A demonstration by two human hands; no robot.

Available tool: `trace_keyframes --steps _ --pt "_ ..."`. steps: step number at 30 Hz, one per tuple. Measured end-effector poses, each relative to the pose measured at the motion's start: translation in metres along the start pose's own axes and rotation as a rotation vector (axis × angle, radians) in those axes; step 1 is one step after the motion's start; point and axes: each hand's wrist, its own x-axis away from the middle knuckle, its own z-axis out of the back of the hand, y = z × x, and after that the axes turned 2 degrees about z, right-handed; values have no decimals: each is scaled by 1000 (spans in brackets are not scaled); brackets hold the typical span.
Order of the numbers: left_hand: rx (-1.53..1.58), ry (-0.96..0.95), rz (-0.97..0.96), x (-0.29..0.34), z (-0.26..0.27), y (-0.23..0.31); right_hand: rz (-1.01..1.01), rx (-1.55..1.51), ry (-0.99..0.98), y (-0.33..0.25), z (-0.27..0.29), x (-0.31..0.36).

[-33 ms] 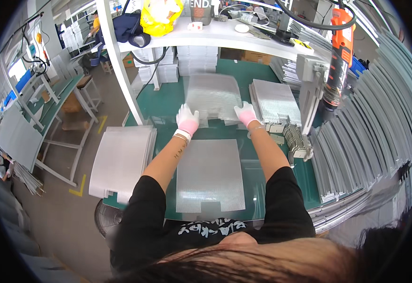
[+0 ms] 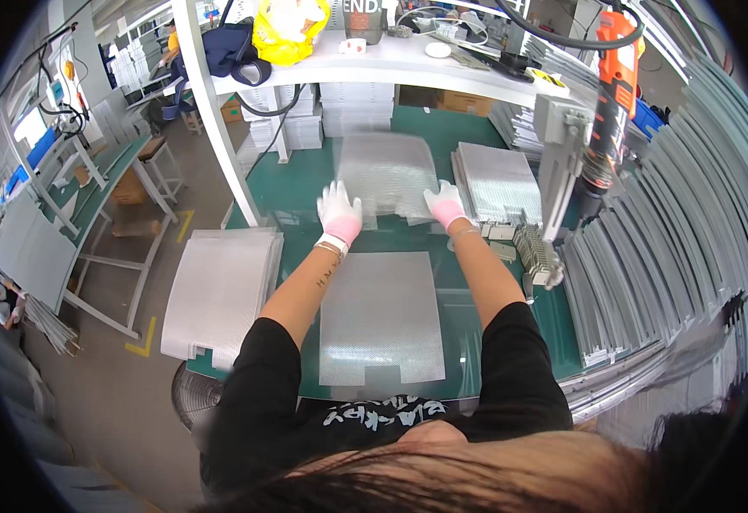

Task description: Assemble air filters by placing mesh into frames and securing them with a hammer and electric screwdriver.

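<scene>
A blurred translucent grey sheet stack (image 2: 387, 175), patterned like mesh, lies at the far middle of the green bench. At its near left corner is my left hand (image 2: 339, 214), in a white and pink glove, fingers stretched out and spread. My right hand (image 2: 445, 204), gloved alike, is at the near right corner, thumb apart from its fingers; neither hand is closed round anything. Whether the palms touch the sheets I cannot tell. Between my forearms rests another mesh sheet (image 2: 381, 316) with a notch in its near edge.
Pale sheets (image 2: 220, 291) are piled at the left edge, and another mesh stack (image 2: 500, 181) sits right of my right hand. Small metal brackets (image 2: 532, 252) lie beside it. An orange power screwdriver (image 2: 612, 103) hangs at right, before long stacked metal strips (image 2: 665, 231). A white shelf (image 2: 476, 73) crosses the back.
My left hand has shifted slightly away from me, its fingers a little more spread. My right hand has barely moved. The sheets lie nearly as before.
</scene>
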Motion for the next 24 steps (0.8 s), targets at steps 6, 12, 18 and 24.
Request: trace_keyframes --steps 6,12,18,24 --pt "1478 -199 340 -34 35 -4 2 -82 215 5 11 -3" --pt "1618 -531 393 12 113 -24 454 -397 244 2 56 71" --pt "453 -484 366 185 244 3 330 -248 64 -20 75 300" --pt "263 -628 386 247 223 -6 136 -116 -78 22 38 343"
